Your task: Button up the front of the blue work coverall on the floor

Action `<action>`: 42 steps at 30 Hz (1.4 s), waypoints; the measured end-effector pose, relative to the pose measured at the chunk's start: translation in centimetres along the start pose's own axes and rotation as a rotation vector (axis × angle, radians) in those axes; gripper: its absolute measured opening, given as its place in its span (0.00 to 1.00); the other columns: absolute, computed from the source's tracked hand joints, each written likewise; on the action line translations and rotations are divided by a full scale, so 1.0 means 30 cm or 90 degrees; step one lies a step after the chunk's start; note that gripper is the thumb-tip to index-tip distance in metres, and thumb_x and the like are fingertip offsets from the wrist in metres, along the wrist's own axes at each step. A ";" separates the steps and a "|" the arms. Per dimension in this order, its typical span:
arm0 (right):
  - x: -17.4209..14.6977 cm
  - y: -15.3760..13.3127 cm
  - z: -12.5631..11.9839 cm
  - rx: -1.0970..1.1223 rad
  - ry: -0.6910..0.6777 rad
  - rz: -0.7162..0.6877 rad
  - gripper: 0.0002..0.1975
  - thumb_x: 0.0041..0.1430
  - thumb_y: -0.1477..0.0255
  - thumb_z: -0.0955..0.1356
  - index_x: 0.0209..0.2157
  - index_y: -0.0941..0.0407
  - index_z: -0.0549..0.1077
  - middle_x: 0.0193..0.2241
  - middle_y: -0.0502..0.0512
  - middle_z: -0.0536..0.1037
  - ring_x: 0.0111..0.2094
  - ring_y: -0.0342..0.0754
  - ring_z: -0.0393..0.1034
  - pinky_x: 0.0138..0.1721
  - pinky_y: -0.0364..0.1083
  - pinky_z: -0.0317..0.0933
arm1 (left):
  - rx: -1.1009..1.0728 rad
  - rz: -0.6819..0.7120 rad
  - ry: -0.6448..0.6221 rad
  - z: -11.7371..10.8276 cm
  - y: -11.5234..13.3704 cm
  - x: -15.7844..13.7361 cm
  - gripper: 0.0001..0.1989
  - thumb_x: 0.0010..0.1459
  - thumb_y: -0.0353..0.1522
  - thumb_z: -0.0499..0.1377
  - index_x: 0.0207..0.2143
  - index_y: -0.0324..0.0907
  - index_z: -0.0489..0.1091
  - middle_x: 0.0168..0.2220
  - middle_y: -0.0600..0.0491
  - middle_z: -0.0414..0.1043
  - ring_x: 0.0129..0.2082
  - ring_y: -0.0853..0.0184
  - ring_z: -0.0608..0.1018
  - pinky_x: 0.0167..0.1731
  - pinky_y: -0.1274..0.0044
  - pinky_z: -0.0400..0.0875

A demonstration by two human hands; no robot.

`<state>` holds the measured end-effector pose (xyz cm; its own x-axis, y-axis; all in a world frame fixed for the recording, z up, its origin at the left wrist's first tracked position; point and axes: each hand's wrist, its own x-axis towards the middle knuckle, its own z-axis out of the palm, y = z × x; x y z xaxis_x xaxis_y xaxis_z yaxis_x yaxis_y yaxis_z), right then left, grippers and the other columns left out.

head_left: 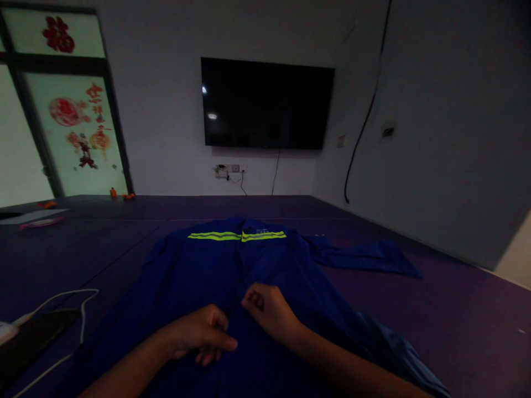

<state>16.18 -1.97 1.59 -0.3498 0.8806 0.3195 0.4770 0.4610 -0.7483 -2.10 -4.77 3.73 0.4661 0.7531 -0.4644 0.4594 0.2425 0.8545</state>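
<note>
A blue work jacket lies spread front side up, with yellow-green and grey reflective strips across its chest. Its collar points away from me and its front edges run down the middle. My right hand is closed in a pinch at the jacket's front edge, thumb against forefinger. Just left of that edge is my left hand, low over the cloth, its fingers loosely curled and its thumb stretched out apart from them. No cloth shows between the left fingers. One jacket sleeve stretches out to the right.
The jacket lies on a wide purple surface. At left are a dark flat device and a white cable. Small orange objects sit near the far edge. A hanging black cable and a television are beyond.
</note>
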 end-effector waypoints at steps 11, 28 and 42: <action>-0.132 -0.030 0.030 -0.099 -0.151 -0.019 0.04 0.47 0.71 0.68 0.24 0.58 0.72 0.21 0.48 0.73 0.21 0.37 0.63 0.20 0.36 0.50 | -0.087 0.058 -0.064 0.003 -0.050 0.002 0.14 0.38 0.34 0.64 0.25 0.38 0.62 0.15 0.61 0.67 0.11 0.76 0.67 0.09 0.86 0.54; -0.156 -0.022 0.023 -0.161 -0.184 -0.151 0.06 0.49 0.69 0.68 0.31 0.54 0.70 0.26 0.45 0.72 0.24 0.37 0.64 0.25 0.36 0.52 | -0.100 0.007 0.002 0.033 -0.042 -0.005 0.09 0.41 0.32 0.60 0.25 0.38 0.62 0.12 0.62 0.64 0.06 0.77 0.63 0.05 0.87 0.46; -0.131 -0.037 0.036 -0.463 -0.049 -0.593 0.08 0.59 0.74 0.58 0.28 0.57 0.65 0.22 0.49 0.69 0.22 0.40 0.61 0.21 0.43 0.48 | -0.144 0.038 0.005 0.013 -0.038 0.015 0.10 0.41 0.33 0.57 0.17 0.39 0.59 0.09 0.62 0.61 0.05 0.78 0.59 0.05 0.86 0.44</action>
<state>16.17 -6.06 0.53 -0.8407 0.1753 0.5123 0.3507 0.8972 0.2684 -2.13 -4.95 2.47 0.4814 0.7742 -0.4111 0.2502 0.3281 0.9109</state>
